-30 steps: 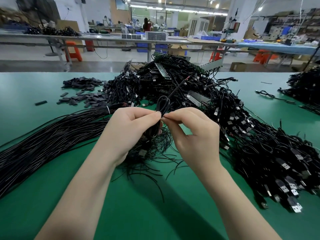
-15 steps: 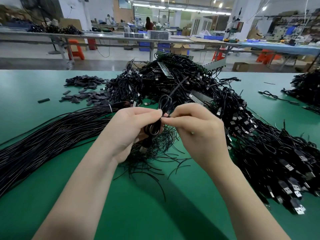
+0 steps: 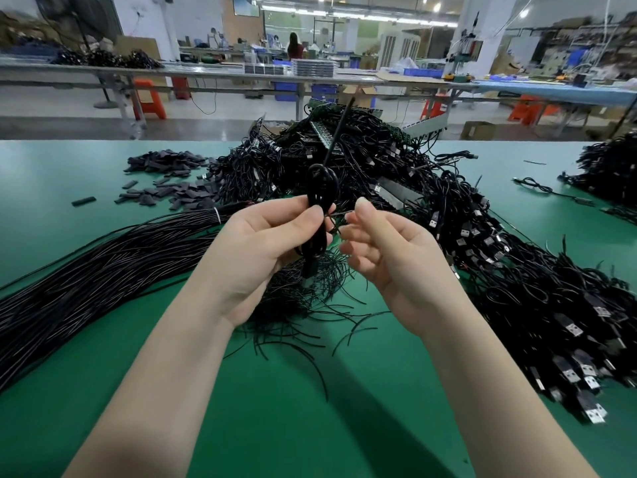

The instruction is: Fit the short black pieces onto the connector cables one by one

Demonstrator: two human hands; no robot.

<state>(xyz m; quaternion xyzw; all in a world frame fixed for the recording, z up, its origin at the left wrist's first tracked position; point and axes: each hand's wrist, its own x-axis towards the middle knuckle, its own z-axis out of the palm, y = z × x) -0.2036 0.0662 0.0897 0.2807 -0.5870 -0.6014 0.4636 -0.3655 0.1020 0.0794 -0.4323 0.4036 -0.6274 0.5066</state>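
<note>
While the long straight cables [image 3: 86, 267] lie bundled at the left of the green table [image 3: 310, 426] and the heap of short black pieces [image 3: 165, 177] sits far left, well apart from the hands, the action is in the middle. The left hand [image 3: 262, 243] grips a coiled connector cable [image 3: 319, 198], thumb and fingers curled round the loops, with one end sticking up and away. Half a second ago both hands met at the coil; now the right hand [image 3: 386, 246] has drawn a little to the right, and a thin strand [image 3: 341, 212] stretches across the gap to its pinching fingertips [image 3: 358, 210]. What that strand is cannot be made out — possibly a tie. That suggests the coil is being bound or freed, not yet sleeved. At the right, the pile of connector cables [image 3: 551, 305] with their plugs waits — plenty left to fit.
</note>
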